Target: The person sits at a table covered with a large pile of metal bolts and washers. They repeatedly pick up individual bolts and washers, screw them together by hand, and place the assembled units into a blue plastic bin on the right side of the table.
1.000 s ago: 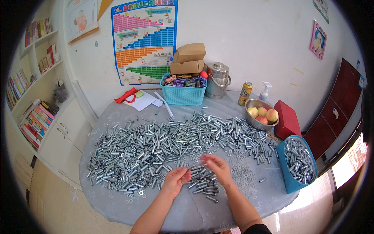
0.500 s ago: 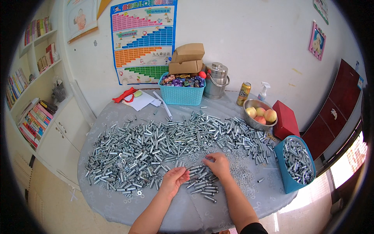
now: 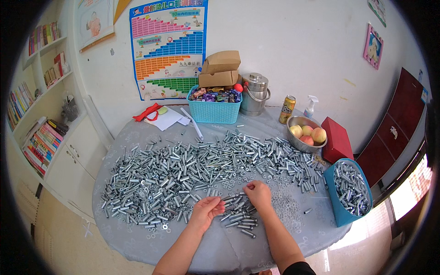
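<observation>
My left hand [image 3: 208, 212] hovers at the left edge of a small group of assembled metal expansion bolts [image 3: 242, 221]. Its thumb and fingers are pinched together; a small metal piece may be at the tips, too small to make out. My right hand [image 3: 259, 194] is just right of and beyond that group, fingers curled in a pinch, with whatever they hold hidden. Loose flat washers [image 3: 285, 206] lie scattered to the right of my right hand. Beyond both hands spreads a wide heap of silvery metal sleeves and bolts [image 3: 183, 162].
At the right table edge stands a blue basket [image 3: 338, 215] filled with metal pieces. Behind it are a red box [image 3: 337, 140], a steel bowl [image 3: 300, 145] of peaches, a can [image 3: 287, 109] and a spray bottle [image 3: 311, 105]. A turquoise basket [image 3: 213, 112] and steel canister [image 3: 253, 94] stand at the back.
My right hand has shifted slightly to the right, its fingers still pinched. My left hand stays almost in place, beside the group of bolts.
</observation>
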Tool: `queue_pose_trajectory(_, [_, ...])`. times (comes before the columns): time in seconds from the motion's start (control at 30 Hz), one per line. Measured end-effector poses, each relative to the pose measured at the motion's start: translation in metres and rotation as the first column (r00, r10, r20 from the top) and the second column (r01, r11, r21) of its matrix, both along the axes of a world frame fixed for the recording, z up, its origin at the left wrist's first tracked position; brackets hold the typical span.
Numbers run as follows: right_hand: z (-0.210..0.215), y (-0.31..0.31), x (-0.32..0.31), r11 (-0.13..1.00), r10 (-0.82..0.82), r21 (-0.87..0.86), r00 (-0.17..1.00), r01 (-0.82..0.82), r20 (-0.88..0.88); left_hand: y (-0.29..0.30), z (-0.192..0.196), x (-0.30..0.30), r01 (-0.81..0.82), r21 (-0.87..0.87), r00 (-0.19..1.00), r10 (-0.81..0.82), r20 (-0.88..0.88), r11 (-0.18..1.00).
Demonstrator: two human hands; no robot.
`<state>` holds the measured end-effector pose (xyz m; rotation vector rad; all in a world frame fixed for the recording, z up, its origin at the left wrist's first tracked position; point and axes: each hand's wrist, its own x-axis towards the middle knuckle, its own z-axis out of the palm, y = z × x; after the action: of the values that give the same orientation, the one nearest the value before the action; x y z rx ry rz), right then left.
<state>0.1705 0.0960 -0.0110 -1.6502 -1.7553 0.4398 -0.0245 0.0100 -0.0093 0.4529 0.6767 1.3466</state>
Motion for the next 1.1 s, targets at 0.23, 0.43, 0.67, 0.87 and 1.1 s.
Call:
queue_pose_trajectory(0.23, [0.017,-0.012,-0.001,0.967,0.248,0.140,0.918,-0.215,-0.308,0.000,0.002,0.001,-0.035,-0.037,0.999,0.034,-0.028,0.999])
queue_pose_trajectory(0.43, [0.026,-0.031,-0.017,0.863,0.371,0.092,0.501,-0.496,-0.781,0.001,0.000,0.000,-0.060,-0.054,0.996,0.057,-0.063,0.997])
queue_pose_trajectory(0.67, [0.023,-0.030,-0.015,0.834,0.412,0.128,0.451,-0.537,-0.792,0.000,0.003,0.000,-0.057,-0.054,0.988,0.049,-0.143,0.997])
queue_pose_trajectory(0.87, [0.020,-0.032,-0.013,0.842,0.407,0.102,0.500,-0.529,-0.764,-0.001,0.006,0.002,-0.076,-0.052,0.976,0.063,-0.211,0.996])
queue_pose_trajectory(1.1, [0.032,-0.039,-0.015,0.878,0.288,-0.078,0.650,-0.473,-0.703,-0.005,0.014,0.008,-0.118,0.029,0.939,0.121,-0.322,0.993])
